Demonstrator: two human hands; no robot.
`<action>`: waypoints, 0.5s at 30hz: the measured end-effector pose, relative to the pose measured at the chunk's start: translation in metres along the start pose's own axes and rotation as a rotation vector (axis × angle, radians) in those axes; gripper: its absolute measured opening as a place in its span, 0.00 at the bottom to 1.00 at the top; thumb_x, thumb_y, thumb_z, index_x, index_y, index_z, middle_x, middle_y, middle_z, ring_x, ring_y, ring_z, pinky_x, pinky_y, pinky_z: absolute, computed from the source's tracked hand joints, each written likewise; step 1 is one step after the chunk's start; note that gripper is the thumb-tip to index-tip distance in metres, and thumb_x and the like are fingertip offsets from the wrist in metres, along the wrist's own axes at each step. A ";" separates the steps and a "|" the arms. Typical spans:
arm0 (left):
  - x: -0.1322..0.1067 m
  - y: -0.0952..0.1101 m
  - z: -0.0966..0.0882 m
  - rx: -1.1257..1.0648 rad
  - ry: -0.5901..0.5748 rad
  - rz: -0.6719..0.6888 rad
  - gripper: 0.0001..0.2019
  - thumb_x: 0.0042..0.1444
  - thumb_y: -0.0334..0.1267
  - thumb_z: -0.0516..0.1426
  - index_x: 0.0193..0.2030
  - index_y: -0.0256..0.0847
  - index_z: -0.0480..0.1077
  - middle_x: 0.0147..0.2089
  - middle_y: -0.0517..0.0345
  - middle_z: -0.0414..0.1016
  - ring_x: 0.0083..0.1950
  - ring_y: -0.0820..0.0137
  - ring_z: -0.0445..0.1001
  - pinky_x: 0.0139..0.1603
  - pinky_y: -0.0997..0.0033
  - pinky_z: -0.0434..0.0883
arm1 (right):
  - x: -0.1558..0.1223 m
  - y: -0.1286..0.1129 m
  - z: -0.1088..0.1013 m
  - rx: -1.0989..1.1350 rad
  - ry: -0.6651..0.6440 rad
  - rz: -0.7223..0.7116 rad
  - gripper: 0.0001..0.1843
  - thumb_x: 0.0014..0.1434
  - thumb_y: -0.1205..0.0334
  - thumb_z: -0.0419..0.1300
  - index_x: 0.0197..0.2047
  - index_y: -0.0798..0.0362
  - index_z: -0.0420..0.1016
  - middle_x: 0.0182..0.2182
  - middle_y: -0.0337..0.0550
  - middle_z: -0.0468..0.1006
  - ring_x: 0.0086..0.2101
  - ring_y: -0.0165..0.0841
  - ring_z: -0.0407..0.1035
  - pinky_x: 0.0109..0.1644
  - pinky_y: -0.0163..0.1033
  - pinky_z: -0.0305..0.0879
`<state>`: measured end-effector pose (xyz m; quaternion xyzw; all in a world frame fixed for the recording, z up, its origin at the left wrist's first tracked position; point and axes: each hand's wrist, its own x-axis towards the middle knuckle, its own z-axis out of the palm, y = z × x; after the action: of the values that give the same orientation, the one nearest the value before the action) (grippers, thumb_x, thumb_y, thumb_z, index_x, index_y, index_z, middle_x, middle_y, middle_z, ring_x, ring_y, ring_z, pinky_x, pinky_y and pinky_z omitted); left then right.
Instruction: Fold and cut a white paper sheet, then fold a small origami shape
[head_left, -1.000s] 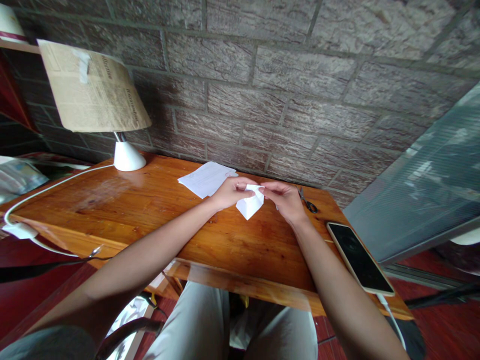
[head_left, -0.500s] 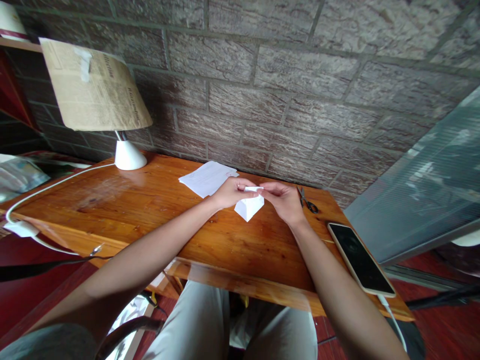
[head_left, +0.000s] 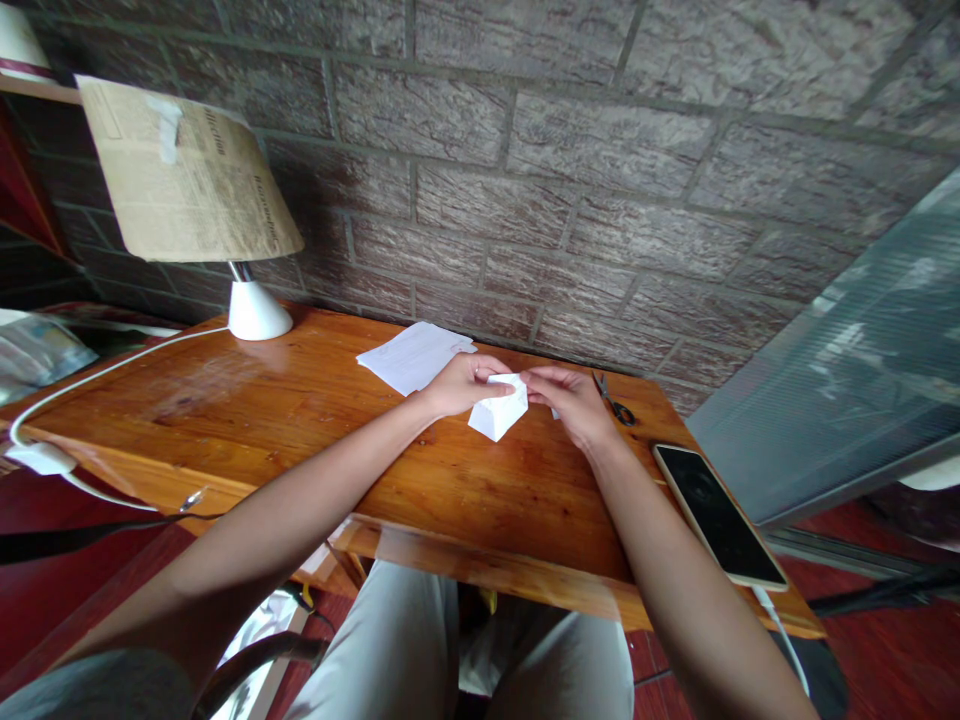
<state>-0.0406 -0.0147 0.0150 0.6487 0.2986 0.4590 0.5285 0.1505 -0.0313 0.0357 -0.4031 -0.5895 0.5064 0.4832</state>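
Observation:
My left hand (head_left: 459,387) grips a small piece of folded white paper (head_left: 496,418) by its upper left side, thumb in front and fingers behind. The paper has slanted creased edges and hangs just above the wooden desk. At its upper right corner, the closed fingertips of my right hand (head_left: 571,402) meet the paper. A small pale bit shows under the right hand's fingers; I cannot make out what it is. Behind my left hand lies a stack of white paper sheets (head_left: 409,356). Right of my right hand are dark-handled scissors (head_left: 616,405).
On the wooden desk (head_left: 300,420), a lamp (head_left: 259,312) with a newspaper-covered shade stands at the left. A phone (head_left: 720,515) with a white cable lies at the right edge. A stone-block wall (head_left: 495,210) rises behind the desk. A white cord runs along the left side.
My right hand's fingers have shifted slightly at the paper's corner, and more of its front face shows. My left hand keeps its hold nearly unmoved.

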 end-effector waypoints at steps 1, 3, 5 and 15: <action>0.000 0.000 0.000 0.005 0.003 0.005 0.18 0.41 0.43 0.70 0.37 0.33 0.77 0.32 0.53 0.80 0.30 0.71 0.75 0.30 0.73 0.68 | 0.000 0.000 0.000 0.004 -0.004 0.000 0.16 0.42 0.51 0.74 0.33 0.51 0.83 0.33 0.42 0.83 0.32 0.31 0.74 0.41 0.38 0.71; 0.000 0.000 0.001 0.001 0.009 0.003 0.18 0.41 0.43 0.70 0.37 0.33 0.77 0.32 0.54 0.80 0.29 0.71 0.75 0.30 0.74 0.68 | 0.001 0.001 0.001 0.030 -0.007 0.002 0.16 0.41 0.52 0.74 0.32 0.52 0.83 0.33 0.42 0.83 0.32 0.31 0.74 0.42 0.38 0.71; -0.001 0.002 0.001 -0.011 0.008 -0.017 0.19 0.41 0.44 0.70 0.37 0.33 0.77 0.31 0.54 0.80 0.28 0.71 0.74 0.28 0.75 0.66 | 0.001 0.002 0.000 0.080 -0.014 0.011 0.16 0.41 0.53 0.74 0.32 0.52 0.82 0.33 0.41 0.83 0.33 0.31 0.75 0.43 0.38 0.71; -0.003 0.007 0.001 -0.071 0.021 -0.050 0.20 0.40 0.46 0.71 0.37 0.33 0.78 0.31 0.54 0.80 0.28 0.73 0.73 0.30 0.74 0.66 | 0.002 -0.001 -0.003 0.196 -0.103 0.082 0.16 0.47 0.49 0.72 0.33 0.51 0.82 0.34 0.43 0.83 0.33 0.30 0.76 0.44 0.37 0.71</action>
<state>-0.0415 -0.0201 0.0212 0.6169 0.3037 0.4630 0.5593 0.1530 -0.0294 0.0371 -0.3512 -0.5440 0.6012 0.4682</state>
